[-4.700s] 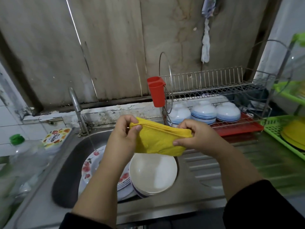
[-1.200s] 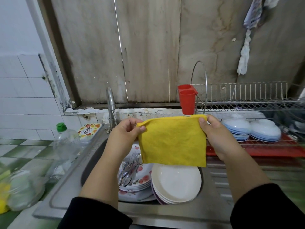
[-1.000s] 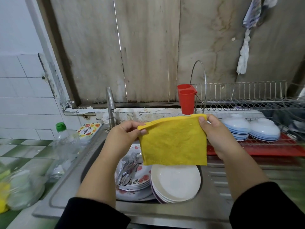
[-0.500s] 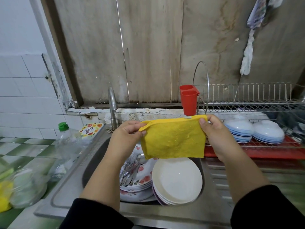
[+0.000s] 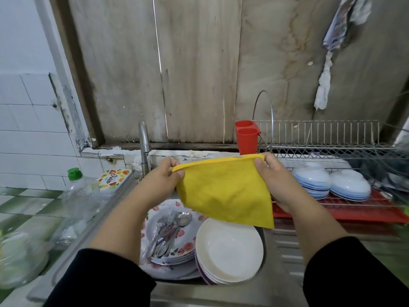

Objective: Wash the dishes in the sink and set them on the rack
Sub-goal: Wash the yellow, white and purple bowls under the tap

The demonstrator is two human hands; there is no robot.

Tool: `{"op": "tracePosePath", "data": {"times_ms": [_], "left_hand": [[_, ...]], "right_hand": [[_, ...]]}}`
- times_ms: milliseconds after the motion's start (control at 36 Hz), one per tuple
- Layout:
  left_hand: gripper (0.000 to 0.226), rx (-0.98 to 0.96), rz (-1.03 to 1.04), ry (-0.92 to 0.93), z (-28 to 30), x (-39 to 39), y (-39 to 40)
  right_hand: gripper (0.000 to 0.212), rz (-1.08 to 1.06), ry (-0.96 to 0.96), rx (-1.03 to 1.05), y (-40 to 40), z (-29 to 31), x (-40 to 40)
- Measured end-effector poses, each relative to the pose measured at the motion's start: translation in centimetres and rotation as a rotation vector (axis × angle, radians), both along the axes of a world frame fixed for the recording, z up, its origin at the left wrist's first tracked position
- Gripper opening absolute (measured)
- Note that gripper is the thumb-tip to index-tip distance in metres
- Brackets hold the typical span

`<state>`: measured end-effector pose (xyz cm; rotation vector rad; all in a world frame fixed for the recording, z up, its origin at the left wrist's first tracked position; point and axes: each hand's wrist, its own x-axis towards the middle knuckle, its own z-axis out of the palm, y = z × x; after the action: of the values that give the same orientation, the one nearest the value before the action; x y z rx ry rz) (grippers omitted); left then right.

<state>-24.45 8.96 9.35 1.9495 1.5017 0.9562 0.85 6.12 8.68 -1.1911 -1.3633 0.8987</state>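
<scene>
A yellow cloth (image 5: 223,191) hangs stretched above the steel sink (image 5: 269,240). My left hand (image 5: 162,175) pinches its upper left corner and my right hand (image 5: 271,173) pinches its upper right corner. Below it in the sink lies a stack of white bowls (image 5: 229,249). To their left sits a stack of flowered plates (image 5: 188,247) with several spoons and forks (image 5: 168,229) on top. The wire dish rack (image 5: 321,149) stands to the right, with upturned blue and white bowls (image 5: 332,182) on its lower shelf.
A tap (image 5: 144,147) rises behind the sink. A red cutlery holder (image 5: 246,138) hangs on the rack's left end, and a red drip tray (image 5: 354,211) lies under it. A clear bottle with a green cap (image 5: 76,196) and a flowered tub (image 5: 114,177) stand left of the sink.
The cloth was bunched between my hands, then spread out flat. Now its lower edge has swung up and slanted, and my hands have tilted it slightly.
</scene>
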Motion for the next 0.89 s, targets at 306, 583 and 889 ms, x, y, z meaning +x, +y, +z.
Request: {"op": "tracePosePath", "data": {"times_ms": [306,583,889], "left_hand": [[0.055,-0.780,-0.232,-1.501,-6.0,5.2,-3.3],[0.042,-0.895,-0.210,-1.493,-7.1,3.9,-2.9],[0.060,-0.787,-0.230,-1.286,-5.3,3.9,-4.1]], "right_hand": [[0.037,0.003,0.731,-0.352,2.0,-1.4,-0.9],[0.033,-0.052,0.904,-0.420,0.1,-6.4,-0.9],[0.033,-0.092,0.698,-0.342,0.0,-4.9,-3.8]]}}
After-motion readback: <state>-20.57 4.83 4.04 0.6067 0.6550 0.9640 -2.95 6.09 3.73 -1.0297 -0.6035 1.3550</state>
